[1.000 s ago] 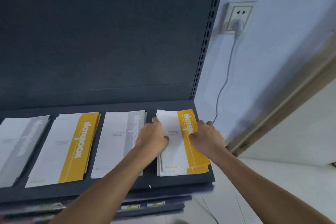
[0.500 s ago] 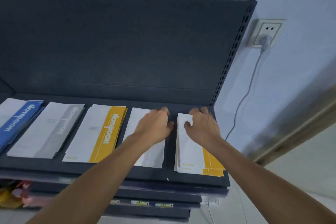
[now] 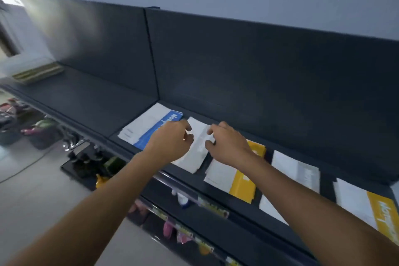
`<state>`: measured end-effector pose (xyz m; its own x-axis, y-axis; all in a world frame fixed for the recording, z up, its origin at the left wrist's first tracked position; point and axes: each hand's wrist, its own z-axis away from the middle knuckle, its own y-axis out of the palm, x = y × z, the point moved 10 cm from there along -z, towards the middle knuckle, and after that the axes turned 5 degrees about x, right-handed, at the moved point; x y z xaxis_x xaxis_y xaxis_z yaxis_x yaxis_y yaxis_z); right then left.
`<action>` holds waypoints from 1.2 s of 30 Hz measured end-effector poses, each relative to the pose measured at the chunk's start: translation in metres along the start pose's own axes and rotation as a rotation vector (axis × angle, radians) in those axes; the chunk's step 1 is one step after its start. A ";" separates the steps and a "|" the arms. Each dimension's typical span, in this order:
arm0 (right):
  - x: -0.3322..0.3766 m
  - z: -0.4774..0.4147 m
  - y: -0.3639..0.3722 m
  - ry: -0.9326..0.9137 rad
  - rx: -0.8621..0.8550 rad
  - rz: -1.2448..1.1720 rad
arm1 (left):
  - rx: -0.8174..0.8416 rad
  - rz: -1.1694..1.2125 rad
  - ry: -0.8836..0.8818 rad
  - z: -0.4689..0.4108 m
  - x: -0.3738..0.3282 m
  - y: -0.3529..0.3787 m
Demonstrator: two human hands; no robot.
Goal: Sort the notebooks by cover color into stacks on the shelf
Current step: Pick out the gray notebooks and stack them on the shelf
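Dark shelf (image 3: 103, 103) with notebooks stacked by cover colour.
Left hand (image 3: 172, 140) and right hand (image 3: 228, 146) pinch a pale notebook stack (image 3: 194, 155) in curled grips, probably squaring it.

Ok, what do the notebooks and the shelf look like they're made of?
Notebooks: paper or thin card, matte, judging by the thin flat stacks and printed colour bands. Shelf: probably painted metal, dark grey, semi-matte; its back panel shows a soft glare.

Pale stack (image 3: 194, 158) between my left hand (image 3: 172, 140) and right hand (image 3: 228, 144): band colour blurred, grip unreadable. Blue stack (image 3: 149, 129): right side under my left hand. Far-right yellow stack (image 3: 382, 211): cut by frame edge. Lower-shelf goods (image 3: 183, 233): blurred.
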<state>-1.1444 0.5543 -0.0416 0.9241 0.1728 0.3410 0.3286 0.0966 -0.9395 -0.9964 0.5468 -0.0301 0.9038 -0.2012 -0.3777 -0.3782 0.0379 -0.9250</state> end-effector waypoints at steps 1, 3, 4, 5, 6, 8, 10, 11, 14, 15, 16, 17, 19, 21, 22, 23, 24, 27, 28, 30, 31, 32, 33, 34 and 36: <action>0.022 -0.010 0.007 -0.028 0.013 0.002 | -0.013 -0.007 -0.036 0.005 0.023 -0.011; 0.066 -0.028 0.021 -0.084 0.039 0.010 | -0.028 -0.001 -0.106 0.020 0.066 -0.031; 0.087 -0.037 0.029 -0.119 0.052 0.018 | -0.035 0.001 -0.134 0.027 0.086 -0.040; 0.108 -0.045 0.035 -0.156 0.066 0.026 | -0.044 0.001 -0.157 0.034 0.106 -0.049; 0.128 -0.053 0.042 -0.191 0.082 0.031 | -0.058 0.003 -0.180 0.040 0.125 -0.058; 0.167 -0.067 0.051 -0.248 0.108 0.034 | -0.098 0.013 -0.230 0.049 0.160 -0.076; 0.204 -0.079 0.058 -0.302 0.125 0.036 | -0.132 0.013 -0.278 0.055 0.192 -0.091; 0.221 -0.084 0.061 -0.334 0.131 0.043 | -0.147 0.016 -0.298 0.058 0.206 -0.097; 0.269 -0.100 0.071 -0.424 0.154 0.069 | -0.184 0.016 -0.328 0.064 0.241 -0.114; 0.283 -0.107 0.075 -0.443 0.162 0.074 | -0.197 0.013 -0.334 0.066 0.253 -0.120; 0.296 -0.115 0.078 -0.459 0.167 0.076 | -0.210 0.015 -0.344 0.067 0.265 -0.126; 0.309 -0.123 0.081 -0.476 0.170 0.077 | -0.223 0.020 -0.355 0.068 0.278 -0.133; 0.335 -0.139 0.087 -0.513 0.168 0.078 | -0.238 0.023 -0.379 0.067 0.304 -0.145; 0.359 -0.158 0.095 -0.539 0.164 0.073 | -0.240 0.014 -0.410 0.062 0.331 -0.156; 0.371 -0.168 0.099 -0.549 0.168 0.072 | -0.242 0.007 -0.425 0.058 0.346 -0.163; 0.383 -0.179 0.102 -0.558 0.173 0.073 | -0.247 0.002 -0.435 0.052 0.360 -0.169; 0.395 -0.191 0.106 -0.566 0.177 0.075 | -0.250 0.000 -0.441 0.046 0.375 -0.176; 0.430 -0.229 0.114 -0.579 0.184 0.066 | -0.268 -0.012 -0.450 0.026 0.419 -0.196; 0.442 -0.241 0.116 -0.584 0.186 0.063 | -0.277 -0.013 -0.456 0.021 0.434 -0.202; 0.465 -0.263 0.121 -0.595 0.186 0.064 | -0.305 -0.009 -0.476 0.015 0.463 -0.214; 0.476 -0.273 0.123 -0.599 0.186 0.062 | -0.317 -0.010 -0.488 0.013 0.478 -0.221; 0.487 -0.282 0.126 -0.604 0.189 0.060 | -0.324 -0.014 -0.498 0.011 0.491 -0.227; 0.499 -0.290 0.129 -0.609 0.196 0.061 | -0.329 -0.017 -0.504 0.010 0.504 -0.233; 0.510 -0.296 0.133 -0.616 0.204 0.065 | -0.333 -0.014 -0.510 0.009 0.516 -0.239; 0.533 -0.309 0.142 -0.635 0.218 0.073 | -0.347 -0.005 -0.529 0.010 0.542 -0.250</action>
<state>-0.5447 0.3572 -0.0035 0.6262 0.7230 0.2918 0.1611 0.2463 -0.9557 -0.4096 0.4380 -0.0037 0.8490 0.3138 -0.4250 -0.3365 -0.2989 -0.8930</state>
